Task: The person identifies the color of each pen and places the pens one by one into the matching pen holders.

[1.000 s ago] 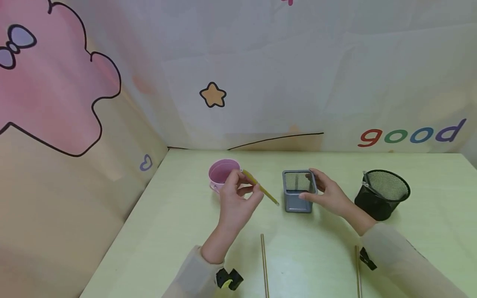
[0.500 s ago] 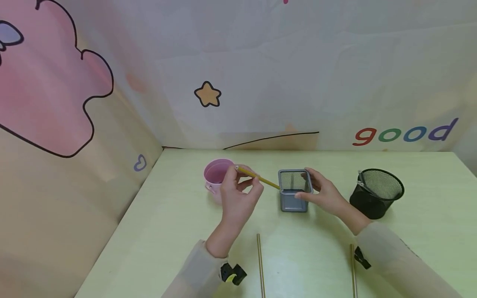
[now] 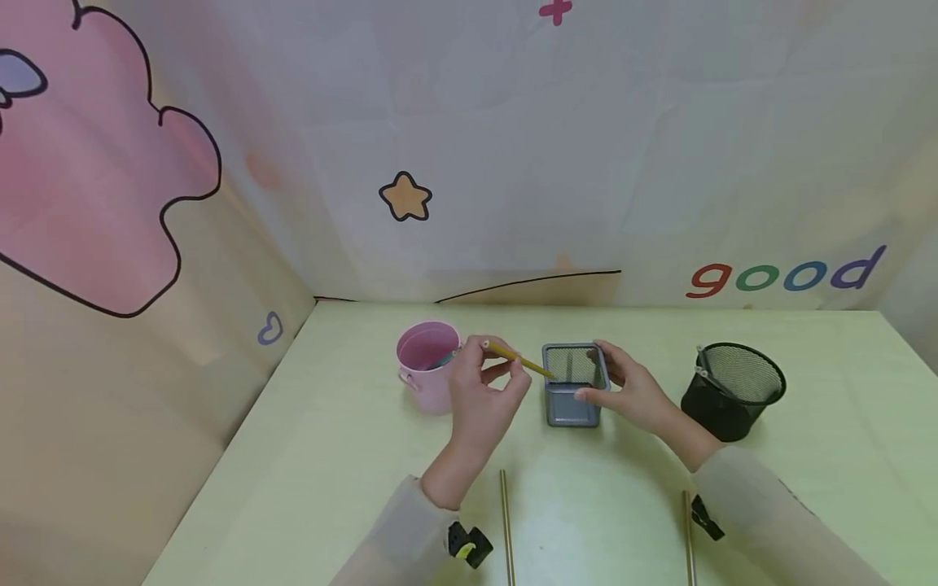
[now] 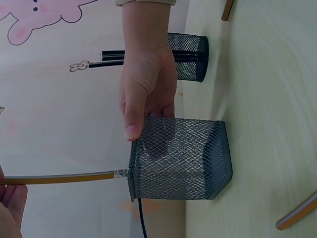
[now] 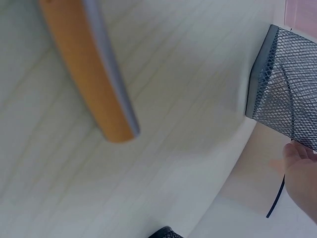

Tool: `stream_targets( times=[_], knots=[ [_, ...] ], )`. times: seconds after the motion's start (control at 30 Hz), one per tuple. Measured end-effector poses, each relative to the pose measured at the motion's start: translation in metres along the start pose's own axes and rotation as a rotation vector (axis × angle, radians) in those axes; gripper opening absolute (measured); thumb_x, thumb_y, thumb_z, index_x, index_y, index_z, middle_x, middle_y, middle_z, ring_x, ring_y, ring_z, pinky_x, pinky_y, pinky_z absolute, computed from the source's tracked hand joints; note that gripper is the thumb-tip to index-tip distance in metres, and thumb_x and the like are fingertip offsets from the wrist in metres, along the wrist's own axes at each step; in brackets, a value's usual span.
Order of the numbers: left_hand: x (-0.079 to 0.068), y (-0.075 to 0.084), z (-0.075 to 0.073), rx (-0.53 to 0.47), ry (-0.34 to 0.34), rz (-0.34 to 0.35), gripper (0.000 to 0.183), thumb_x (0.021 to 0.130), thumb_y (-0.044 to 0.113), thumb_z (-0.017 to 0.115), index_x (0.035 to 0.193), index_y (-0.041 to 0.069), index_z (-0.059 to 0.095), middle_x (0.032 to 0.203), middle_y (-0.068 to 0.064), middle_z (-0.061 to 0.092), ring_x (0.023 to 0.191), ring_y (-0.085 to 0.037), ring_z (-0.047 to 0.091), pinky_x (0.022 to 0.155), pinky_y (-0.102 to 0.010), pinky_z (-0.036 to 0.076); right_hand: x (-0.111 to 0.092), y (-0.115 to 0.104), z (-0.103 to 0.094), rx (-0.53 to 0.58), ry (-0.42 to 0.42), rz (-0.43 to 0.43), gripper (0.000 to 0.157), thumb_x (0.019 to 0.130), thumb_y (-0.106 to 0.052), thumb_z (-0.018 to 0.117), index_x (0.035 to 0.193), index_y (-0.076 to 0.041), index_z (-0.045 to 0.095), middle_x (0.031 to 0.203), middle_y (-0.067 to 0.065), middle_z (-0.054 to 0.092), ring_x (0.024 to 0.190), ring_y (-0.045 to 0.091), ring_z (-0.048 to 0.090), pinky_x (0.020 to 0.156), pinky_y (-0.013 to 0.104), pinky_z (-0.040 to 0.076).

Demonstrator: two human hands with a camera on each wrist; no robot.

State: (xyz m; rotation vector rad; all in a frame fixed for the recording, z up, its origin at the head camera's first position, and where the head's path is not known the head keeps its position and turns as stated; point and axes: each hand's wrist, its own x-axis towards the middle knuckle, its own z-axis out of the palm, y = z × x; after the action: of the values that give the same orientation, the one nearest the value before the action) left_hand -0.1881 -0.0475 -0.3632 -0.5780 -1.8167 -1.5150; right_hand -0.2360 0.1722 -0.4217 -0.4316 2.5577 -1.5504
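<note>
My left hand (image 3: 484,403) pinches a slim yellow pencil (image 3: 523,360) between thumb and fingertips. The pencil slants down to the right, its silvery end (image 4: 120,173) right at the rim of a grey square mesh pen holder (image 3: 573,407). That holder stands upright on the table. My right hand (image 3: 633,396) grips it from the right side, thumb at the front and fingers behind the rim. In the left wrist view, the holder's mesh wall (image 4: 178,158) partly hides the right fingers. The right wrist view catches the holder (image 5: 287,74) at its edge.
Left of the holder stands a pink bucket (image 3: 432,392) with a teal item inside, partly covered by my left hand. A round black mesh pen holder (image 3: 725,415) with slim items stands to the right. Two thin gold-brown strips (image 3: 507,525) lie near the front; a printed cloth backs the table.
The left hand has moved right, and the pencil's lower end has swung up to the grey pen holder's rim. The teal item in the bucket has come into view. The right hand keeps its grip.
</note>
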Motion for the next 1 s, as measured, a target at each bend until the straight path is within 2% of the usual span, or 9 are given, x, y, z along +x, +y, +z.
stream_targets(
  times=[0.2, 0.37, 0.6, 1.0],
  knots=[
    [-0.002, -0.008, 0.004, 0.018, 0.019, 0.005, 0.019, 0.072, -0.014, 0.059, 0.086, -0.002, 0.055, 0.079, -0.016, 0.060, 0.074, -0.028, 0.064, 0.067, -0.028, 0.058, 0.000, 0.000, 0.000, -0.013, -0.004, 0.001, 0.089, 0.083, -0.028, 0.073, 0.147, 0.004, 0.019, 0.148, 0.028, 0.032, 0.135, 0.048, 0.030, 0.106, 0.056, 0.032],
    [-0.004, -0.011, 0.007, 0.013, 0.000, -0.029, 0.018, 0.073, -0.012, 0.059, 0.087, -0.003, 0.055, 0.082, -0.018, 0.059, 0.078, -0.029, 0.063, 0.069, -0.027, 0.058, -0.001, 0.000, 0.000, -0.014, 0.001, 0.003, 0.089, 0.083, -0.028, 0.073, 0.148, 0.004, 0.020, 0.148, 0.028, 0.032, 0.135, 0.048, 0.031, 0.106, 0.055, 0.032],
    [-0.008, -0.020, 0.011, 0.012, -0.015, -0.026, 0.018, 0.073, -0.012, 0.058, 0.088, -0.004, 0.053, 0.083, -0.018, 0.058, 0.079, -0.030, 0.062, 0.068, -0.026, 0.058, -0.002, 0.001, -0.001, 0.020, -0.010, 0.005, 0.090, 0.084, -0.026, 0.072, 0.149, 0.003, 0.018, 0.148, 0.028, 0.030, 0.136, 0.047, 0.028, 0.108, 0.057, 0.029],
    [-0.016, -0.028, 0.012, 0.013, -0.043, -0.063, 0.018, 0.075, -0.013, 0.060, 0.089, -0.004, 0.054, 0.085, -0.018, 0.058, 0.081, -0.029, 0.062, 0.069, -0.025, 0.058, -0.001, 0.000, 0.000, 0.008, -0.005, 0.000, 0.089, 0.084, -0.026, 0.072, 0.148, 0.004, 0.018, 0.148, 0.028, 0.031, 0.136, 0.047, 0.030, 0.108, 0.057, 0.029]
  ],
)
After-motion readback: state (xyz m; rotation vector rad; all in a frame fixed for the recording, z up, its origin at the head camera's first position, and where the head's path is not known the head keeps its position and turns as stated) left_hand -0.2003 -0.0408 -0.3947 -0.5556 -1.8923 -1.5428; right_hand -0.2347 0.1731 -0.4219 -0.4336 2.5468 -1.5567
